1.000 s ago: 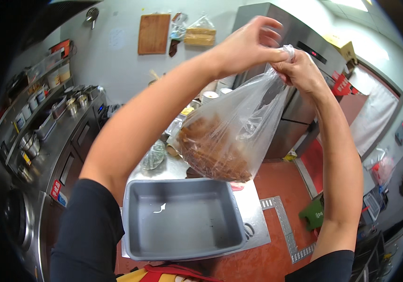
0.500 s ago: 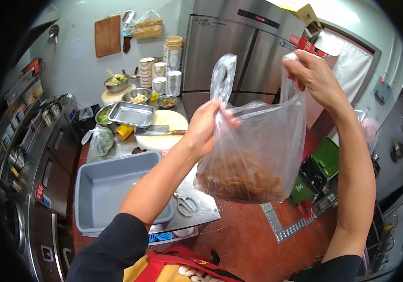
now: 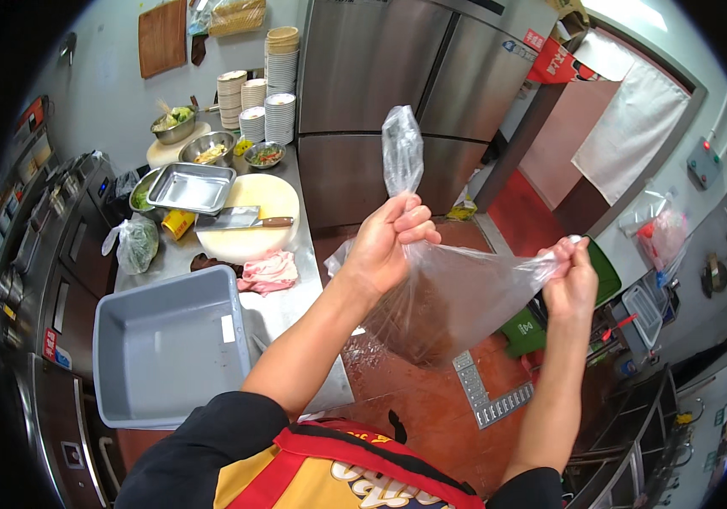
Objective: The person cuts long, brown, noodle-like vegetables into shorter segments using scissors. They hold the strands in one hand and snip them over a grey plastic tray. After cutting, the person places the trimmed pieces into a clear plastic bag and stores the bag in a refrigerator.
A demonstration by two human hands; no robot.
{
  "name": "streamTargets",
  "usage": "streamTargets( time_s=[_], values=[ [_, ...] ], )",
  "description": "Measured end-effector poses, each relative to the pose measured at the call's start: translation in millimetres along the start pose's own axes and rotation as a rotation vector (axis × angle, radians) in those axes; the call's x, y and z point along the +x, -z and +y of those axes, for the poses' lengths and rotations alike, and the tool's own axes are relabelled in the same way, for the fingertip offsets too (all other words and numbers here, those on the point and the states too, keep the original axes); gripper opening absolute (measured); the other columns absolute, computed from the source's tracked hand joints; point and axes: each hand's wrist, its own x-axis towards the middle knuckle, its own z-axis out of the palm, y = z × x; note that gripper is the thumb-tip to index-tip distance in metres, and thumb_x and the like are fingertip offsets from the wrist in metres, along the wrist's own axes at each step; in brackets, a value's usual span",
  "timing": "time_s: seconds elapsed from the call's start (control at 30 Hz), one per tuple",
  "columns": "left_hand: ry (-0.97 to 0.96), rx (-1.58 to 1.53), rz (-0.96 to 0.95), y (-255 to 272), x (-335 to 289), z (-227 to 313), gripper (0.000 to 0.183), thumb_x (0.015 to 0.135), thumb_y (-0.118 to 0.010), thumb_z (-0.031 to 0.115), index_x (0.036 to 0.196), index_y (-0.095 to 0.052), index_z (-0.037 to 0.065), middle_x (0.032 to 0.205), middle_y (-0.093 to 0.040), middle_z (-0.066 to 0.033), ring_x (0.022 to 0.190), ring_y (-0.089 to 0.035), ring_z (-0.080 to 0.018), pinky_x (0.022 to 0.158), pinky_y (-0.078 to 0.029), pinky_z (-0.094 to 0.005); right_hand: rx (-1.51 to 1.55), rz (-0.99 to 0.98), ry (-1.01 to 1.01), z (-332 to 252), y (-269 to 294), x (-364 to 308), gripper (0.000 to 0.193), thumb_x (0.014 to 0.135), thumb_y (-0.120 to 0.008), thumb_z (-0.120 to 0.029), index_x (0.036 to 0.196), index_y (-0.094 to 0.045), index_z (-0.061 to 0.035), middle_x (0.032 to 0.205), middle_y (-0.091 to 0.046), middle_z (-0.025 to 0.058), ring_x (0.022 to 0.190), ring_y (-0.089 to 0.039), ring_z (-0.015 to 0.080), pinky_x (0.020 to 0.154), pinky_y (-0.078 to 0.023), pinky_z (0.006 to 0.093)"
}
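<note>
A clear plastic bag [image 3: 486,284] hangs in front of me above the floor, with a brown mass, blurred through the film, in its bottom. My left hand [image 3: 393,237] is closed round the bag's neck, and one loop handle sticks up above the fist. With closed fingers, my right hand [image 3: 570,271] grips the bag's other upper corner and stretches the film out to the right. What the brown contents are cannot be made out.
Left of me, a steel table carries a grey tub [image 3: 168,348], a pink cloth [image 3: 268,271], a round cutting board [image 3: 262,199] with a cleaver [image 3: 240,218], a steel tray [image 3: 192,187] and stacked bowls [image 3: 280,93]. A green bin [image 3: 529,327] stands beyond the bag; a fridge [image 3: 372,76] is ahead.
My right hand has come down and out, pulling the bag's corner sideways. My left hand has moved slightly lower and clenches the neck. The view has shifted right.
</note>
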Motion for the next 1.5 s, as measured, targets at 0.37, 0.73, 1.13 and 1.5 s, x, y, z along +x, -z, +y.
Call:
streamTargets(
  time_s=[0.37,0.73,1.13,1.5],
  values=[
    [0.431,1.311,-0.086,2,30,6,0.043,0.085,-0.052,0.008,0.126,-0.041,0.002,0.088,-0.052,-0.0042,0.070,-0.050,-0.0083,0.056,-0.042,-0.0247,-1.315,-1.009,-0.171,71,-121,63,0.021,0.091,-0.057,-0.017,0.081,-0.059,0.0012,0.075,-0.058,0.0043,0.066,-0.053,0.0103,0.064,-0.045,0.0255],
    [0.178,1.089,0.670,54,102,-11,0.043,0.095,-0.045,0.050,0.100,-0.050,0.007,0.070,-0.042,-0.0006,0.055,-0.037,-0.0090,0.045,-0.031,-0.0236,-1.298,-1.084,-0.169,104,-36,184,0.027,0.087,-0.065,-0.023,0.089,-0.055,0.0014,0.076,-0.060,0.0101,0.061,-0.057,0.0165,0.054,-0.047,0.0298],
    [0.163,1.775,0.513,46,131,57,0.038,0.082,-0.069,0.008,0.117,-0.054,0.006,0.096,-0.064,-0.0048,0.085,-0.060,-0.0147,0.069,-0.046,-0.0305,-0.645,-1.226,-0.050,197,-30,262,0.017,0.092,-0.052,-0.007,0.104,-0.062,-0.0002,0.089,-0.064,0.0032,0.081,-0.059,0.0120,0.074,-0.047,0.0254],
    [-0.613,3.312,0.295,21,145,126,0.014,0.074,-0.061,0.011,0.084,-0.052,0.011,0.082,-0.051,-0.0036,0.075,-0.058,-0.0192,0.051,-0.048,-0.0300,-0.458,-1.842,-0.375,251,-202,287,0.030,0.084,-0.060,0.000,0.114,-0.057,0.0007,0.102,-0.064,0.0050,0.094,-0.059,0.0131,0.084,-0.048,0.0291]
  ],
)
